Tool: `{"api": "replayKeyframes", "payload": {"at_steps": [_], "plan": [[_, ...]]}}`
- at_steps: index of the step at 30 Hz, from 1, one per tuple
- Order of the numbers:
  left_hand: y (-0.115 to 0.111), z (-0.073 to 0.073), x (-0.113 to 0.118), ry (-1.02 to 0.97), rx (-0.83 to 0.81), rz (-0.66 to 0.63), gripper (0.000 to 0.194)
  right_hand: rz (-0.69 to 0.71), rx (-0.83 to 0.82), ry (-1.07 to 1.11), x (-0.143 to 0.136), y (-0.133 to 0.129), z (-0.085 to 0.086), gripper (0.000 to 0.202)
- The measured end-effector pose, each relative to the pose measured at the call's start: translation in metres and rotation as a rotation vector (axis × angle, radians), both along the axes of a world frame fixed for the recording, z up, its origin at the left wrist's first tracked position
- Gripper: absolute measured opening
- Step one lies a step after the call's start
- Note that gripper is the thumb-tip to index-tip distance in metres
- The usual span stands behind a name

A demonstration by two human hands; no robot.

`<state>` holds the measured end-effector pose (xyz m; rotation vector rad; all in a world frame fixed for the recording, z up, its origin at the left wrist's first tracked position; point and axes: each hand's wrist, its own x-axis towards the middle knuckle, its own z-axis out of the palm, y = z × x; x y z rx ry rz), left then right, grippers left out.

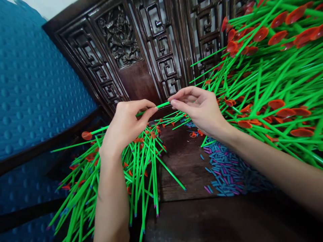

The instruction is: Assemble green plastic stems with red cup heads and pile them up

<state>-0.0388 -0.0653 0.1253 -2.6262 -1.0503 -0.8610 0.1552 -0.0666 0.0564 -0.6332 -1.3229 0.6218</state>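
A green plastic toy arrow [163, 105] spans the gap between my two hands, tilted slightly up to the right. An orange suction cup [86, 135] lines up with its left end, beyond my wrist. My left hand [131, 122] pinches the shaft between thumb and fingers. At the right end, the fingertips of my right hand [199, 107] close around the tip; whether a small plug is in them too is hidden. Below my left hand lies a pile of green arrows [141, 168] with orange cups, several showing blue or purple ends.
Small blue and purple plugs [227, 171] are heaped on the dark wooden surface [179, 161] under my right forearm. A large stack of green arrows [282, 74] rises at the right. Behind stands a carved wooden backrest [136, 77]; blue bumpy material [37, 80] is at the left.
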Motion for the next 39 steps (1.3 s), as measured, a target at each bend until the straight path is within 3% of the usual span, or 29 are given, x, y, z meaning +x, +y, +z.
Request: {"api": "replayKeyframes", "payload": {"at_steps": [7, 19, 27, 39], "plan": [[0.0, 0.001, -0.002, -0.019, 0.002, -0.024, 0.015, 0.194, -0.045, 0.207, 0.0, 0.0, 0.001, 0.029], [0.004, -0.001, -0.002, -0.065, -0.005, -0.106, 0.014, 0.23, -0.091, 0.287, -0.004, -0.004, 0.001, 0.027], [-0.001, 0.001, 0.001, -0.106, -0.104, -0.13, 0.014, 0.295, -0.104, 0.354, -0.005, -0.008, 0.004, 0.026], [-0.005, 0.001, 0.005, -0.163, -0.157, -0.142, 0.017, 0.141, -0.031, 0.345, -0.006, -0.007, 0.004, 0.023]]}}
